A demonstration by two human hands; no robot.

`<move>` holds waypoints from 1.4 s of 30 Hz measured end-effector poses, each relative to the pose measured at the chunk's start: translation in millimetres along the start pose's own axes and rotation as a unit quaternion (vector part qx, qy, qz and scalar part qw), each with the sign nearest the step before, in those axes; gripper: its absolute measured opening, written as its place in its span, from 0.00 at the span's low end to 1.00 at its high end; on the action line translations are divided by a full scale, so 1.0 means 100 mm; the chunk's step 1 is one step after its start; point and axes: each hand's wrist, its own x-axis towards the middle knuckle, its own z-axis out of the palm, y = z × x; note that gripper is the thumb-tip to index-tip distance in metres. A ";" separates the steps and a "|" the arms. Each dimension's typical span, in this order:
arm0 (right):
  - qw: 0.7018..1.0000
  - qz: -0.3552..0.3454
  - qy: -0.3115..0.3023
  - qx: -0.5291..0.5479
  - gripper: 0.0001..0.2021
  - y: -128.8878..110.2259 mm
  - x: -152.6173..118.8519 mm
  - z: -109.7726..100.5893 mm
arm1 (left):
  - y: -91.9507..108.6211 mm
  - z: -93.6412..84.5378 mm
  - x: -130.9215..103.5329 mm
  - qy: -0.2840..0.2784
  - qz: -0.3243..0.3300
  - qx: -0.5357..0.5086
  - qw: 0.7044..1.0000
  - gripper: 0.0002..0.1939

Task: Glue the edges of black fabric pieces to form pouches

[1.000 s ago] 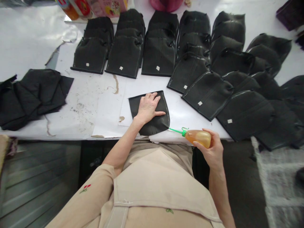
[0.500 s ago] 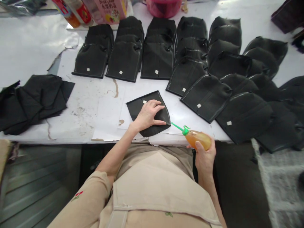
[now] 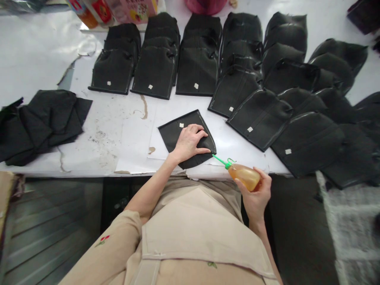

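Centrally, black panel [image 3: 170, 132] near the front edge of the worktop [image 3: 97, 111] | left hand [image 3: 191, 140] spread over it, unclenched | right hand [image 3: 257, 194] grasping amber bottle [image 3: 244, 176] (green nozzle [image 3: 219, 159] at panel's right corner) | similar pieces [image 3: 197, 63] toward back edge

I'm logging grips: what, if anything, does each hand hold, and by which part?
Right hand: the bottle, by its body near the base. Left hand: on the black piece; no grip visible.
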 end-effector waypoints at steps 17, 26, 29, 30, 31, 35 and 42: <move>0.976 -0.164 0.013 -0.142 0.35 0.11 -0.13 0.04 | 0.05 0.00 -0.01 -0.003 -0.003 0.015 1.000 0.25; 0.969 -0.177 0.015 -0.170 0.34 0.03 -0.14 0.02 | 0.05 0.03 -0.01 0.005 -0.005 0.012 1.000 0.25; 0.970 -0.180 0.020 -0.165 0.34 0.01 -0.14 0.04 | 0.05 0.03 -0.01 0.002 -0.007 0.007 1.000 0.25; 0.971 -0.178 0.020 -0.160 0.34 0.00 -0.14 0.04 | 0.05 0.03 -0.01 0.001 -0.008 0.006 1.000 0.25; 0.972 -0.176 0.017 -0.154 0.35 0.00 -0.14 0.04 | 0.05 0.03 -0.01 0.001 -0.008 0.006 1.000 0.25; 0.978 -0.155 0.007 -0.142 0.35 0.00 -0.13 0.04 | 0.04 0.03 -0.01 0.005 -0.006 0.009 1.000 0.25; 0.985 -0.106 0.012 -0.139 0.35 0.01 -0.12 0.02 | 0.04 0.06 -0.02 0.015 -0.012 0.010 1.000 0.25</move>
